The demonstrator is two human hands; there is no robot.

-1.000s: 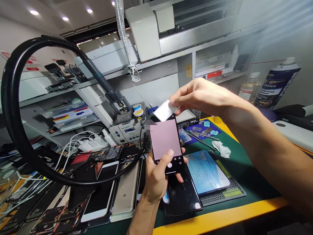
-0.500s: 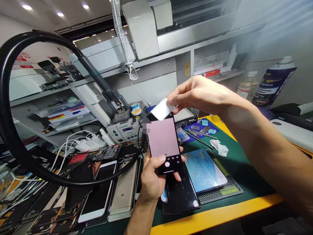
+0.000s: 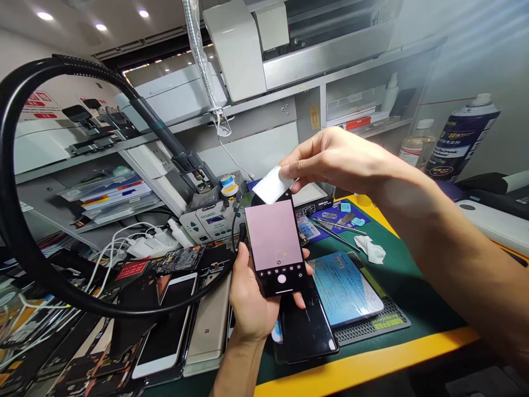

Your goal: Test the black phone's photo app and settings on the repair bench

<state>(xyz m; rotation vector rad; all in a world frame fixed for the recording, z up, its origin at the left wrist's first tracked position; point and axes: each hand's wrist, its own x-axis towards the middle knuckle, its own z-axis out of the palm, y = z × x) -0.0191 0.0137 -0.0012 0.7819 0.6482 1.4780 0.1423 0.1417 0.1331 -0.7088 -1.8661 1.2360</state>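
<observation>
A smartphone (image 3: 276, 237) is held upright in my left hand (image 3: 253, 300), tilted a little, its screen facing me. The screen displays a camera view filled with plain pale pink, with a round shutter button below. My left thumb lies along the phone's left edge, and fingertips wrap round its right edge. Pinched between the thumb and fingers of my right hand (image 3: 314, 157) is a small white sheet (image 3: 269, 186), over the top end of the phone. A black phone (image 3: 308, 325) lies beneath, next to a blue labelled flat packet (image 3: 345, 286) on a dark perforated mat (image 3: 400, 320).
Several phones, such as a gold phone (image 3: 210, 322) and a white-framed phone (image 3: 167, 325), lie at left. A thick black hose (image 3: 12, 204) loops over them. Behind stands a control unit (image 3: 215, 220). Tweezers (image 3: 330, 234), crumpled tissue (image 3: 371, 249) and a spray can (image 3: 463, 138) are to the right.
My left thumb has moved off the screen to the phone's left edge. The phone and white sheet have stayed nearly in place.
</observation>
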